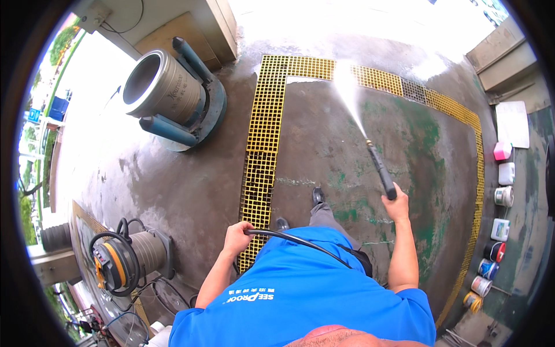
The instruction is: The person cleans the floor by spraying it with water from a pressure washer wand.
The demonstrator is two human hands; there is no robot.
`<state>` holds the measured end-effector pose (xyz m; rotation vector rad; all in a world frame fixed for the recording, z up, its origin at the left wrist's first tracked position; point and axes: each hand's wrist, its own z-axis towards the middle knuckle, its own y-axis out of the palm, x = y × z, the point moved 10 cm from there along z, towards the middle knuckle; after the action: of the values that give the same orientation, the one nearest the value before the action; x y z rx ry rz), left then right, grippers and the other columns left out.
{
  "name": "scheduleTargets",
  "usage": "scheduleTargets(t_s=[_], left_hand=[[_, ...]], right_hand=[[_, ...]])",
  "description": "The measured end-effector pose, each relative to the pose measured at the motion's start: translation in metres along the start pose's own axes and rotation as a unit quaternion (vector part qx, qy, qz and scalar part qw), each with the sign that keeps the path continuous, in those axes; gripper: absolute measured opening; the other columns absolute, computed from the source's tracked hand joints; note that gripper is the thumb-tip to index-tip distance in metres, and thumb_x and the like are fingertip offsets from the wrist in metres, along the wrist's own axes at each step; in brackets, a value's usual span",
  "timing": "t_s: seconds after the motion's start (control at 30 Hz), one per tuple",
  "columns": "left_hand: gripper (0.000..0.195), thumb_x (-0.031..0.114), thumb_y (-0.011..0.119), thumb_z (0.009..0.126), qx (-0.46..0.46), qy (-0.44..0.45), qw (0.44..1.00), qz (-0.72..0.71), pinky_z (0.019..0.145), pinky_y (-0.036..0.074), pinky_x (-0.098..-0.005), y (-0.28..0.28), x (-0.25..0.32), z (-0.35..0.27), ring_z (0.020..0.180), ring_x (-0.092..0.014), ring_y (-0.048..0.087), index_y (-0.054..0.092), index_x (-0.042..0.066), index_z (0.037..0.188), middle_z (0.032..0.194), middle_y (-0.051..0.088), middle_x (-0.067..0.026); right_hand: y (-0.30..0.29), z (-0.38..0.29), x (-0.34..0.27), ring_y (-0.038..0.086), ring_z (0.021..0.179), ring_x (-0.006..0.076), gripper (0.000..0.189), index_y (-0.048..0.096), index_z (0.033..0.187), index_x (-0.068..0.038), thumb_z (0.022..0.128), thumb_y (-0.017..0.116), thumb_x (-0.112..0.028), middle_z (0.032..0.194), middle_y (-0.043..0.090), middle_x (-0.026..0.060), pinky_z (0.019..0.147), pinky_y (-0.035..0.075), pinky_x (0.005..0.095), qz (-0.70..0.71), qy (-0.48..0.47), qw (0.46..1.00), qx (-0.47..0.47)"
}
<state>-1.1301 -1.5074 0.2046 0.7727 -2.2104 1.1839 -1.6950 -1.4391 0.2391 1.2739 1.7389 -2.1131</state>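
Observation:
My right hand [396,203] grips the handle end of a black pressure-washer spray gun [380,167], held out in front of me. From its brass nozzle tip a white fan of water [349,93] shoots forward onto the far strip of yellow floor grating [310,66]. At my waist, my left hand [238,238] is closed around a black hose [299,241]. That hose runs across the front of my blue shirt to my right side, where its further course is hidden. Below me lies a wet concrete floor [312,134] with worn green paint.
A large grey drum on a blue base [173,97] stands front left; a vacuum machine with coiled hose [130,260] is nearer on the left. Yellow grating [263,117] runs beside my feet. Several jugs and buckets [503,197] line the right. A cabinet [195,26] stands at far left.

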Motion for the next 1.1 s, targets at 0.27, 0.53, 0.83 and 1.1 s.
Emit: scheduleTargets(t_s=[0.27,0.53,0.83,1.1], left_hand=[[0.015,0.004,0.075,0.076,0.009,-0.038,0.999,0.016,0.065,0.053,-0.0306,0.022,0.037,0.013,0.068,-0.015,0.066,0.072,0.006,0.091,0.076,0.071,-0.0076],[0.013,0.002,0.072,0.077,0.104,-0.061,0.992,-0.029,0.06,0.049,-0.0283,0.031,0.05,0.004,0.062,-0.011,0.061,0.071,0.004,0.09,0.069,0.068,-0.0054],[0.011,0.004,0.074,0.077,0.129,-0.108,0.986,-0.019,0.061,0.05,-0.0288,0.059,0.098,0.016,0.062,-0.012,0.062,0.071,0.004,0.088,0.069,0.068,-0.0055],[0.014,0.009,0.077,0.08,0.024,-0.103,0.994,-0.02,0.066,0.051,-0.0293,0.106,0.131,0.085,0.07,-0.012,0.064,0.072,0.003,0.091,0.076,0.071,-0.0069]], right_hand=[[0.077,0.114,-0.106,0.065,0.096,0.0395,0.047,0.06,0.122,-0.016,0.077,0.069,-0.018,0.099,0.069,0.0194,0.081,0.052,0.047,-0.049,-0.1,0.983,-0.149],[0.086,0.245,-0.082,0.066,0.099,0.0373,0.037,0.06,0.116,-0.018,0.08,0.066,-0.022,0.102,0.07,0.0167,0.084,0.052,0.0485,-0.105,-0.037,0.986,-0.124],[0.036,0.306,-0.006,0.066,0.098,0.0377,0.031,0.063,0.111,-0.018,0.08,0.065,-0.022,0.1,0.071,0.0165,0.082,0.052,0.0486,-0.082,0.04,0.993,-0.071],[-0.032,0.326,0.093,0.067,0.097,0.0358,0.046,0.064,0.119,-0.017,0.074,0.073,-0.022,0.1,0.071,0.017,0.082,0.053,0.0443,-0.076,0.107,0.991,-0.014]])
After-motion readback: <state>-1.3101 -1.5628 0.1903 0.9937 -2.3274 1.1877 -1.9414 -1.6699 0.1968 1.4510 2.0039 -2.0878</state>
